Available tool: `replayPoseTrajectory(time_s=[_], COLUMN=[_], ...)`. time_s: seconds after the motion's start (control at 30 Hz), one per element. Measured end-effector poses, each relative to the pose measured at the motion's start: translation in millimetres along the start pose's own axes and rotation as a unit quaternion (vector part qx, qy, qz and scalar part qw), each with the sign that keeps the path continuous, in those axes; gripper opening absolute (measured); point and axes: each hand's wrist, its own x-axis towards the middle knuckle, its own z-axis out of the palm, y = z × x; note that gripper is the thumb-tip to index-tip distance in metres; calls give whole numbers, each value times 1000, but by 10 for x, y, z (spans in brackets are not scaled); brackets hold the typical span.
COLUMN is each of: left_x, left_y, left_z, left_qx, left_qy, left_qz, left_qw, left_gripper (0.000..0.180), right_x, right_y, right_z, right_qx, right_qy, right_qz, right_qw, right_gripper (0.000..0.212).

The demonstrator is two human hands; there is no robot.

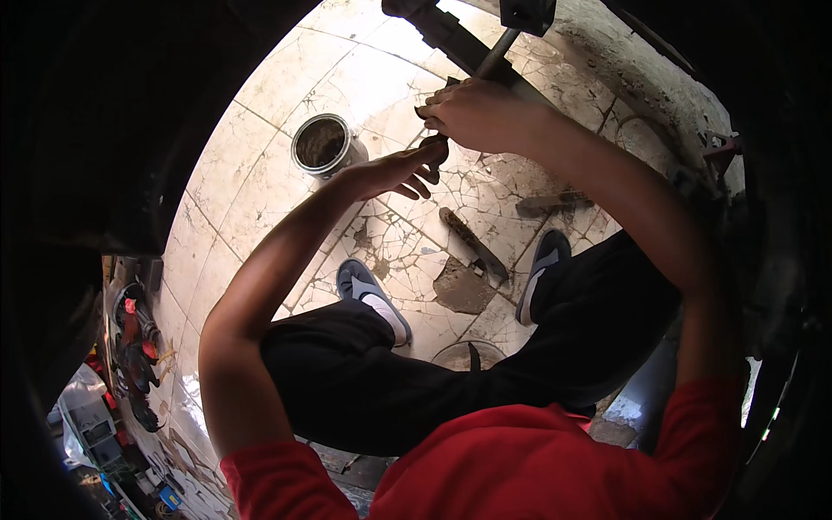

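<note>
My right hand [475, 116] reaches in from the right with its fingers bent over a dark part beside a dark metal bar [452, 39]. The part under those fingers is mostly hidden. Just below it, my left hand [390, 175] pinches a small dark curved piece [438, 153] between thumb and forefinger, its other fingers hanging loose. A grey rod [499, 54] slants down from a dark block [527, 12] toward my right hand. Whether the small piece joins the bar I cannot tell.
An open tin can [321, 145] with a dark inside stands left of my hands. On the cracked tile floor [260, 173] lie a dirty flat bar [472, 246], another bar [552, 204] and a brown patch [464, 287] between my sandalled feet. Cluttered items [100, 429] lie at lower left.
</note>
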Motion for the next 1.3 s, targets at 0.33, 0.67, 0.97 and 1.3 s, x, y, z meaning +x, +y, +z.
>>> replayPoseTrajectory(time_s=[0.33,0.67,0.97,1.3], left_x=[46,-11,-64,-22], left_y=[71,122,20,76], left_z=[-110,-97,-27,31], left_qx=[144,152,85,-38], left_qy=[105,85,87,66], left_qz=[9,4,34,47], left_qw=[984,985,992,996], left_gripper=[73,91,87,72], right_x=[12,-54,2,-28], right_y=[-33,-25,-73,-112], right_z=[-175,-140,-125,-204], right_qx=[-16,59,82,33], right_qy=[-97,-38,-66,-102], right_qz=[27,51,71,73], right_qw=[995,996,992,992], right_gripper=[32,28,41,40])
